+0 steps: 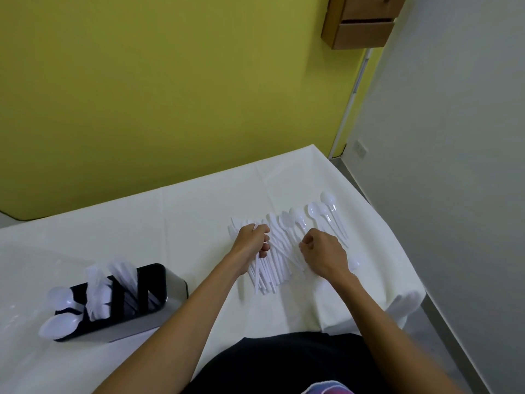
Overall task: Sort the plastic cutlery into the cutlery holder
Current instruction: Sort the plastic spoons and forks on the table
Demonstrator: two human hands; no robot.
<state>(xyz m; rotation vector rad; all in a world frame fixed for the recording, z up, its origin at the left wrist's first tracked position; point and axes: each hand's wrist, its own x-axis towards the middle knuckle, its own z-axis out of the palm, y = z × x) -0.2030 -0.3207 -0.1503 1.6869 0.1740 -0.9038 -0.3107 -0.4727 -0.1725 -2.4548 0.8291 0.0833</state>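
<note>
A pile of white plastic cutlery (279, 251) lies on the white-covered table (184, 223), with several spoons (315, 210) fanned out at its far right. My left hand (251, 243) sits on the left side of the pile, fingers curled round some white pieces. My right hand (321, 250) is over the pile's right side, fingertips pinched together on a thin white handle. The black and steel cutlery holder (159, 305) stands at the near left. It holds spoons in its left compartment and other white pieces in the middle ones.
The table's right edge (397, 251) drops off close to the pile. A yellow wall runs behind the table, and a wooden wall cabinet (360, 21) hangs at the top right. Bare cloth lies between the holder and the pile.
</note>
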